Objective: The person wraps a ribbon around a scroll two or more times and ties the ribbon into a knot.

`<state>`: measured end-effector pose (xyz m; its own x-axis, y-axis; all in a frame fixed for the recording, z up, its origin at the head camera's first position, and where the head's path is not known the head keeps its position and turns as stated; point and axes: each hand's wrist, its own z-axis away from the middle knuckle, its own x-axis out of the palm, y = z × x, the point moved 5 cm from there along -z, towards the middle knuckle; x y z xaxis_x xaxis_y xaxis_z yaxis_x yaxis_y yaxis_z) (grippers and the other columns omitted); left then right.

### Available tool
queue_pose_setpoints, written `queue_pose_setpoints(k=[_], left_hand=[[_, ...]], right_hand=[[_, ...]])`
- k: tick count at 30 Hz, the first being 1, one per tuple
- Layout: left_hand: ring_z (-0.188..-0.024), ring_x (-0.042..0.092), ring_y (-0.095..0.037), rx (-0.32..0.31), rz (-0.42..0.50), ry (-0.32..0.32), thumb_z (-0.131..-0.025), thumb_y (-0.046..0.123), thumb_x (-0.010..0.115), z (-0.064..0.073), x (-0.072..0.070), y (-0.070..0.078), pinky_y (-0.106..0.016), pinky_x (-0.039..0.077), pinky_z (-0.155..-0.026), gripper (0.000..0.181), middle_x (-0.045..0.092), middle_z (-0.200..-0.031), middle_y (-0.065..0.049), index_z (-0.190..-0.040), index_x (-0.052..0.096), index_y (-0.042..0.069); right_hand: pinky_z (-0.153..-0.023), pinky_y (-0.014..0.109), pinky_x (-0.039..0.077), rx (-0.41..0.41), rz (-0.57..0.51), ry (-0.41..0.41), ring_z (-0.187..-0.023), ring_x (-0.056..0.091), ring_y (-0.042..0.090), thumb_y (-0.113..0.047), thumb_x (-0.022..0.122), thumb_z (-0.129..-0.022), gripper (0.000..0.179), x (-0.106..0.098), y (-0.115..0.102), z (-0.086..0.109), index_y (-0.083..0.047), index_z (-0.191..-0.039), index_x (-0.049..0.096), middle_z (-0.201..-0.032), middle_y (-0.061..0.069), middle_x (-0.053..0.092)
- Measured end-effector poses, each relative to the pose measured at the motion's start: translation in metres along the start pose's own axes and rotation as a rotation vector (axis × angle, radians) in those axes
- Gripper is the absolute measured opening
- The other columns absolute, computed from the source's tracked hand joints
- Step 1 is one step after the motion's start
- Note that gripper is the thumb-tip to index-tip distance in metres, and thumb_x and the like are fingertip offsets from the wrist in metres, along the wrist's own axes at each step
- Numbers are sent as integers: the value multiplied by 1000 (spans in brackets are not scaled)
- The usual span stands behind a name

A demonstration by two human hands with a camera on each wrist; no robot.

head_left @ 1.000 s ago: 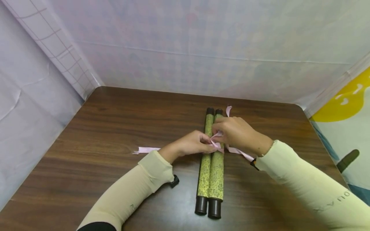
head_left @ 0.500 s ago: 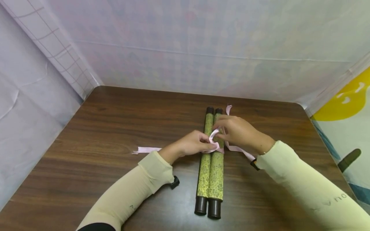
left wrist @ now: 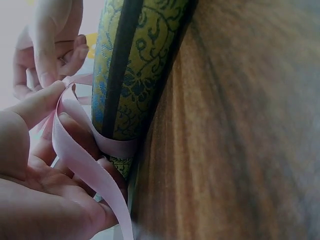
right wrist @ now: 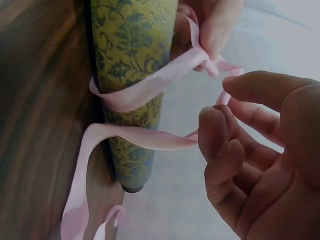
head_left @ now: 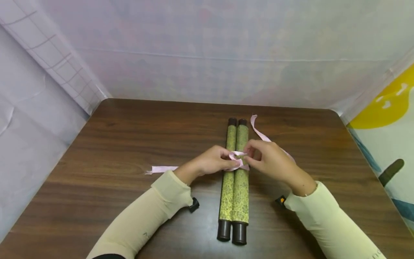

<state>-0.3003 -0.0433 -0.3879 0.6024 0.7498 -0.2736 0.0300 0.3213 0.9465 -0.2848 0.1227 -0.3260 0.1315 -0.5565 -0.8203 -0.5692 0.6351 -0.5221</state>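
Your left hand [head_left: 211, 160] pinches the smooth pink ribbon [right wrist: 150, 85] wrapped round two yellow-green rolls [head_left: 240, 198], dark-flowered and dark-capped, lying side by side on the brown table [head_left: 81, 180]; to their right, your right hand [head_left: 271, 160] nips the ribbon's loop.

A brown, wood-grain, round-cornered bench [head_left: 106, 151] carries two patterned yellow-green rolls [head_left: 240, 201] with dark end caps [head_left: 239, 233], lying side by side, near end to far, with a frayed pink ribbon end [head_left: 163, 169] to their left and a curling ribbon tail [head_left: 263, 137] to their right.
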Motion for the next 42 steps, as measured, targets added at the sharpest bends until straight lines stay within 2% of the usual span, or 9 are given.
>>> queue_pose_setpoints(k=[4, 7, 10, 13, 16, 22, 30, 38, 42], left_hand=[[-66, 52, -7, 9, 24, -8, -94, 21, 71, 2, 0, -1, -21, 43, -62, 19, 60, -67, 5, -89, 73, 2], [-66, 53, -7, 13, 37, -14, -94, 20, 70, 2, 0, -1, -21, 44, -63, 20, 61, -67, 5, -94, 75, 1], [-67, 55, -7, 13, 40, -17, -94, 20, 71, 1, 1, -1, -22, 46, -64, 20, 64, -69, 5, -95, 75, 0], [-68, 57, -6, 7, 45, -24, -94, 19, 71, 1, 1, -1, -22, 47, -66, 20, 67, -71, 5, -96, 75, 0], [-68, 57, -6, 11, 40, -29, -94, 18, 71, 1, 1, 0, -22, 47, -65, 20, 67, -71, 5, -95, 75, -1], [-69, 56, -5, 24, 24, -20, -94, 18, 71, 2, 0, 0, -20, 46, -66, 18, 66, -71, 7, -94, 75, 0], [-68, 55, -6, 45, 6, 3, -94, 18, 71, 2, 0, 2, -20, 44, -64, 20, 61, -66, 7, -92, 74, -1], [-68, 55, -5, 31, 58, 15, -95, 17, 68, 2, 0, 2, -19, 45, -65, 20, 60, -67, 6, -95, 74, -2], [-65, 52, -6, 25, 50, 21, -94, 17, 68, 3, -1, 2, -19, 43, -63, 20, 58, -65, 6, -93, 73, -3]], right_hand=[[-56, 23, 49, 6, 10, 11, -63, 58, 6, -7, 74, -87, 19, 2, -4, -1, -9, -99, 60, -74, -3, 64], [-54, 23, 49, 0, 14, 24, -63, 59, 6, -5, 74, -86, 19, 0, -5, -2, -11, -92, 56, -72, -3, 63], [-53, 22, 46, -26, 33, -30, -60, 55, 7, -8, 75, -86, 17, 4, -5, -3, -14, -88, 59, -72, -5, 62], [-54, 21, 43, -49, 34, -103, -59, 51, 7, -12, 75, -87, 11, 11, -4, -4, -15, -91, 65, -75, -7, 63], [-55, 21, 45, -70, 3, -132, -61, 53, 7, -12, 74, -88, 9, 16, -2, -5, -16, -93, 68, -78, -8, 64], [-58, 21, 47, -110, -32, -104, -67, 56, 8, -6, 72, -87, 15, 19, -3, -6, -20, -85, 67, -78, -8, 63], [-58, 23, 48, -41, -103, -91, -66, 56, 7, -7, 70, -88, 10, 19, 0, -5, -15, -87, 65, -77, -6, 62], [-59, 23, 48, -39, -109, -95, -68, 55, 7, -7, 70, -89, 8, 21, -1, -3, -14, -89, 66, -79, -6, 63], [-59, 23, 48, -44, -118, -75, -68, 55, 7, -6, 70, -88, 11, 21, -1, -2, -15, -89, 65, -79, -7, 62]])
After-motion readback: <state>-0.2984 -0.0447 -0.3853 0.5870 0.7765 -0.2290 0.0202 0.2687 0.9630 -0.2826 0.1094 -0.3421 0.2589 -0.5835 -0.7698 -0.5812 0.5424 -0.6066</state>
